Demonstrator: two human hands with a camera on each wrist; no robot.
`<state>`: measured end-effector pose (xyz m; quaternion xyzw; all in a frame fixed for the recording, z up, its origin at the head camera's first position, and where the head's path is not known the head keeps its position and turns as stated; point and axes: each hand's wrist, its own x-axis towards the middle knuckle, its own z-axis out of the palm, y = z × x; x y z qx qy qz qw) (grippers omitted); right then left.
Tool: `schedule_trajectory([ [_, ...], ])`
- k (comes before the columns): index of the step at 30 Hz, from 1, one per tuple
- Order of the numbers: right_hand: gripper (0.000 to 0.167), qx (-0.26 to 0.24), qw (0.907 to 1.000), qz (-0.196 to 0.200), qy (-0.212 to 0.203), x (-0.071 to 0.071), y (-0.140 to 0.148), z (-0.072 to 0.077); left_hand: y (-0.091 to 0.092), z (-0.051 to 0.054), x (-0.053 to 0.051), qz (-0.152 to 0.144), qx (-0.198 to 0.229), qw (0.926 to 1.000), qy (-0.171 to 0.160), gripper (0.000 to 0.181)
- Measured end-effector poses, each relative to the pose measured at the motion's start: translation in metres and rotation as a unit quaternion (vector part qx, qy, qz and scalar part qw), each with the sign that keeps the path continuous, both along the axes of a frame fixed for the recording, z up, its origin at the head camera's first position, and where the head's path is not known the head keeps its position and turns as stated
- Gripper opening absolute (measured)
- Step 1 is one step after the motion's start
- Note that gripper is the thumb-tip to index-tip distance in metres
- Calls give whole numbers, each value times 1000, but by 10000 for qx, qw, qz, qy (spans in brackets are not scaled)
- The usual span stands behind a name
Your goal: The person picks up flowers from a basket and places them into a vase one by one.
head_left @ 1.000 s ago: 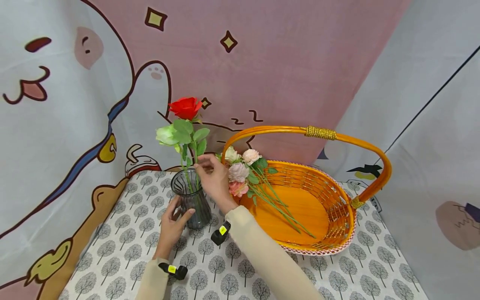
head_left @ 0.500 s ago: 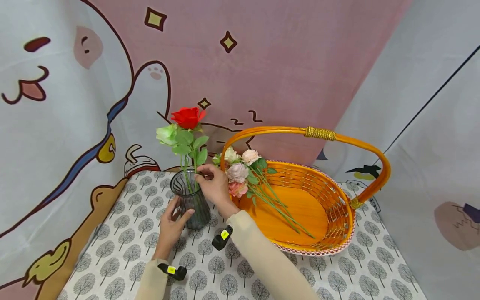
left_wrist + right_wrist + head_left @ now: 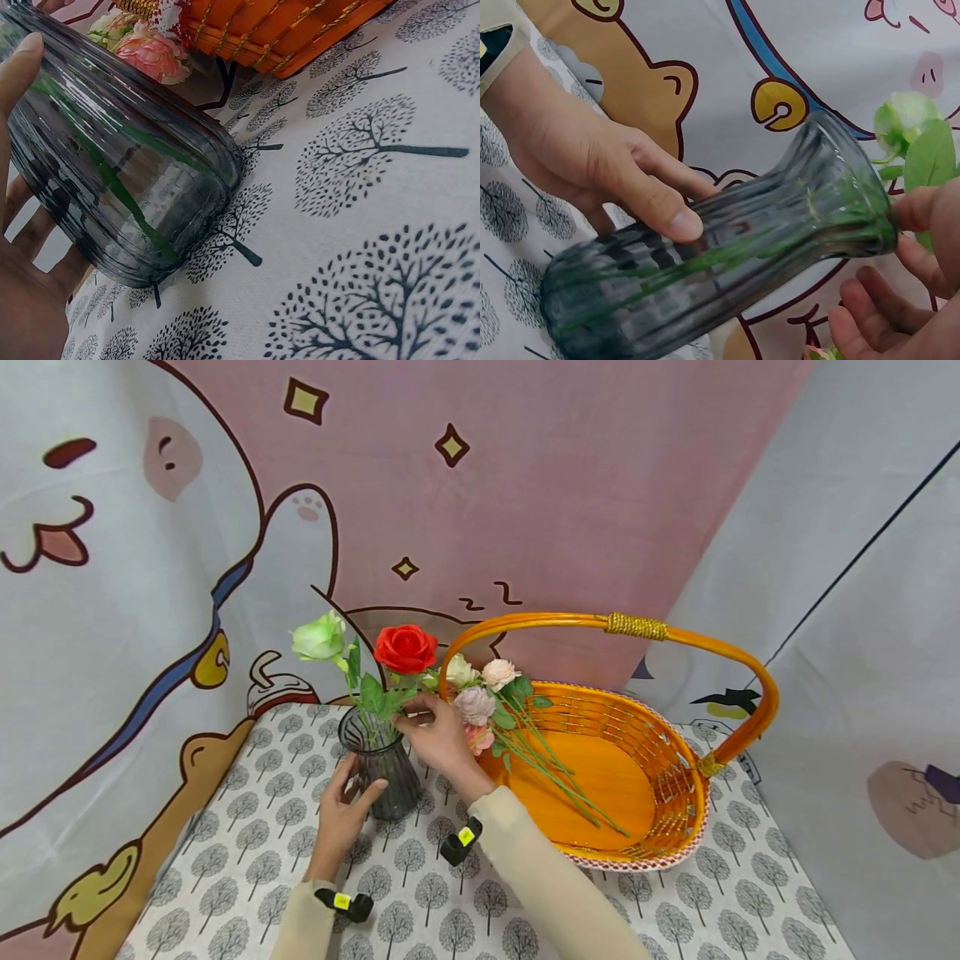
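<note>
A grey ribbed glass vase [image 3: 392, 781] stands upright on the cloth in the head view. My left hand [image 3: 343, 820] holds it round the lower side, thumb in front. At the rim, my right hand [image 3: 442, 739] pinches the stem of a red rose [image 3: 407, 649], which leans right over the fingers; the pinch itself is partly hidden by leaves. A pale green rose [image 3: 318, 637] stands in the vase and leans left. Through the glass [image 3: 112, 172] in the left wrist view, green stems reach down near the base. The right wrist view shows right fingers touching the vase mouth [image 3: 862, 195].
To the right is an orange wicker basket [image 3: 681, 789] with a tall arched handle [image 3: 723, 647]. Several pale and pink flowers [image 3: 476, 705] lie across its left side, stems pointing inward. A tree-print cloth [image 3: 457, 927] covers the table; cartoon curtains [image 3: 555, 510] hang behind.
The red rose has come down into the vase and then tipped to the right. The green rose has shifted left. My right hand has lowered to the rim; the left hand stays on the vase.
</note>
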<state>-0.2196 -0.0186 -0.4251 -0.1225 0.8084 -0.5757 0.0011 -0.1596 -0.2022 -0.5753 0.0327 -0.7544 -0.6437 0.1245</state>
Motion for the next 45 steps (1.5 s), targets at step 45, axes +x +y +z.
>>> schedule_trajectory([
  [45, 59, 1086, 9901, 867, 182, -3, 155, -5, -1, -1, 1, -16, 84, 9999, 93, 79],
])
